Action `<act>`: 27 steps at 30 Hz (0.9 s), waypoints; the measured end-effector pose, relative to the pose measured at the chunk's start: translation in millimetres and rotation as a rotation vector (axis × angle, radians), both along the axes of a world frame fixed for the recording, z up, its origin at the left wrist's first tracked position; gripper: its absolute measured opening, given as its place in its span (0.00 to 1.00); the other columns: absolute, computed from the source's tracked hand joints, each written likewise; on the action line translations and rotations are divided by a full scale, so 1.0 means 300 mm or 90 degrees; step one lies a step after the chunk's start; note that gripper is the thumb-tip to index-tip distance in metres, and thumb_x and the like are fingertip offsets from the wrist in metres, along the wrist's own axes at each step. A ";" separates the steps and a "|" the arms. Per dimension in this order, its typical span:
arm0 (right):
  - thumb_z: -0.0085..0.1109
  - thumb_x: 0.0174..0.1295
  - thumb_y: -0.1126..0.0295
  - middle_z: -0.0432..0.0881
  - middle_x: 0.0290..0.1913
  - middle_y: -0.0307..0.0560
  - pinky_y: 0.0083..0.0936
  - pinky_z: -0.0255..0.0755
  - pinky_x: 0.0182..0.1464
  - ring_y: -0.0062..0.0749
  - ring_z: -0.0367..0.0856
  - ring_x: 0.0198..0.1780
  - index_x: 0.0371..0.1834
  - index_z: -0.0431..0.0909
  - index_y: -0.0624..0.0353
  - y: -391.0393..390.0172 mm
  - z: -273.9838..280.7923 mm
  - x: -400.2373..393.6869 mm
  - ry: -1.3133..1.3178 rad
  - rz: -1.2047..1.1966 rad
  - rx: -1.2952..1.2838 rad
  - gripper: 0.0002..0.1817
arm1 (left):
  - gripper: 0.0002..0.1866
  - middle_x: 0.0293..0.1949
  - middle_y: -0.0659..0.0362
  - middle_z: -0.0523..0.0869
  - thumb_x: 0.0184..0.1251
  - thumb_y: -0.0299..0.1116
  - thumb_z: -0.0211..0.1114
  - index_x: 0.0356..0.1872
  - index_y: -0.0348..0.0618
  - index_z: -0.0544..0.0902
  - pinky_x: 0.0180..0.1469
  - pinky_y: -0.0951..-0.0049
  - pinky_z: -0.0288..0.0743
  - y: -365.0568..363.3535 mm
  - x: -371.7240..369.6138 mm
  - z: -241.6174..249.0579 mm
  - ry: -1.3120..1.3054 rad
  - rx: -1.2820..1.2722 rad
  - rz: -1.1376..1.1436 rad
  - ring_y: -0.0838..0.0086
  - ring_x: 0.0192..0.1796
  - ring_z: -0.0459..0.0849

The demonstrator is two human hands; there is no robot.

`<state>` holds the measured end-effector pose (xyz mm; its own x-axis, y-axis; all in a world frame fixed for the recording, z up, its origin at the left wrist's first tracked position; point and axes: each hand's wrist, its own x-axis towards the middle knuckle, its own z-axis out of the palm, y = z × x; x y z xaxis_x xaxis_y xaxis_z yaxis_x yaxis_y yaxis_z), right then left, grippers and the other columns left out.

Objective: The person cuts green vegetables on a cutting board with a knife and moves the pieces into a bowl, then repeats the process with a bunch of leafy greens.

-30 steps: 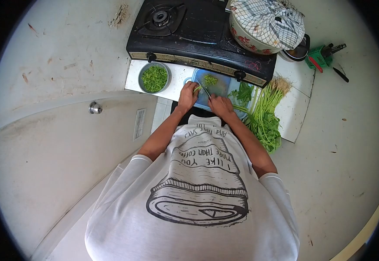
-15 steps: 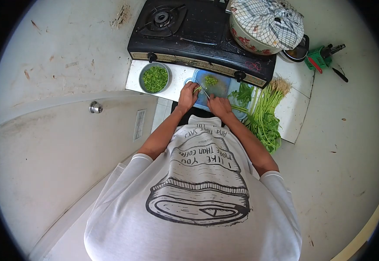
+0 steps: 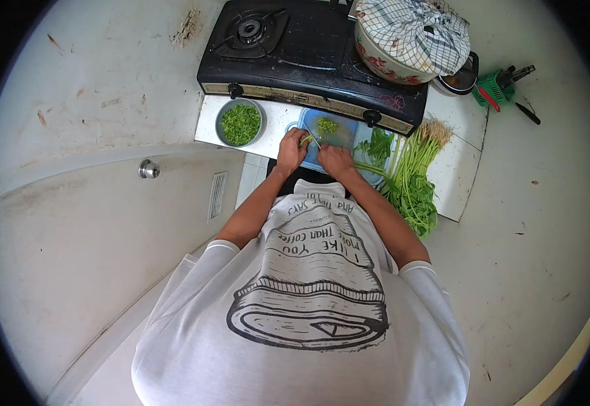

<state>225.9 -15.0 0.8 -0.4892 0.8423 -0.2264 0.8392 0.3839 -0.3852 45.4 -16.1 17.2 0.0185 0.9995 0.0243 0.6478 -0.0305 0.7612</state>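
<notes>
My left hand (image 3: 291, 151) is closed around thin green stalks (image 3: 304, 140) over the left side of a blue cutting board (image 3: 347, 134). In my right hand (image 3: 336, 162) is a knife (image 3: 314, 138), its blade angled up and left against the stalks; my fingers hide the handle. A small heap of chopped greens (image 3: 326, 125) lies on the board beyond the blade. Loose leaves (image 3: 379, 146) rest on the board's right side. Beside it lies a large bunch of leafy green stalks (image 3: 410, 162) with pale roots.
A grey bowl (image 3: 262, 127) full of chopped greens stands left of the board. Behind is a black gas stove (image 3: 308, 64) bearing a cloth-covered flowered pot (image 3: 393, 71). A green basket (image 3: 492, 88) of utensils and another knife (image 3: 528, 114) are at right.
My right hand has shifted slightly left with the knife, bringing the blade closer to my left hand and steeper. The left hand stays on the stalks.
</notes>
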 end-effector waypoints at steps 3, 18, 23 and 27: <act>0.50 0.74 0.66 0.91 0.36 0.63 0.46 0.87 0.42 0.51 0.94 0.40 0.40 0.84 0.64 -0.019 0.055 0.014 -0.019 0.005 -0.014 0.15 | 0.08 0.38 0.49 0.85 0.65 0.24 0.73 0.43 0.36 0.87 0.44 0.58 0.79 0.001 -0.002 -0.004 0.001 0.023 0.003 0.54 0.39 0.85; 0.52 0.71 0.64 0.90 0.35 0.67 0.52 0.85 0.45 0.59 0.93 0.39 0.41 0.83 0.67 -0.005 0.000 0.023 0.007 -0.013 -0.019 0.15 | 0.09 0.37 0.52 0.85 0.65 0.25 0.75 0.44 0.38 0.88 0.37 0.63 0.79 -0.004 0.001 -0.033 -0.013 0.018 0.032 0.62 0.30 0.84; 0.53 0.70 0.65 0.91 0.35 0.65 0.49 0.86 0.44 0.56 0.93 0.39 0.39 0.84 0.65 -0.006 0.064 0.014 -0.010 -0.001 -0.016 0.14 | 0.08 0.37 0.51 0.86 0.65 0.25 0.74 0.44 0.37 0.88 0.37 0.63 0.79 -0.008 0.006 -0.022 -0.009 0.017 0.038 0.62 0.30 0.85; 0.51 0.71 0.65 0.91 0.33 0.65 0.50 0.87 0.44 0.56 0.93 0.37 0.39 0.83 0.65 -0.011 0.050 0.011 0.006 0.010 -0.007 0.15 | 0.08 0.38 0.51 0.86 0.65 0.25 0.73 0.44 0.37 0.88 0.38 0.62 0.79 -0.009 0.009 -0.015 -0.018 0.014 0.042 0.61 0.31 0.85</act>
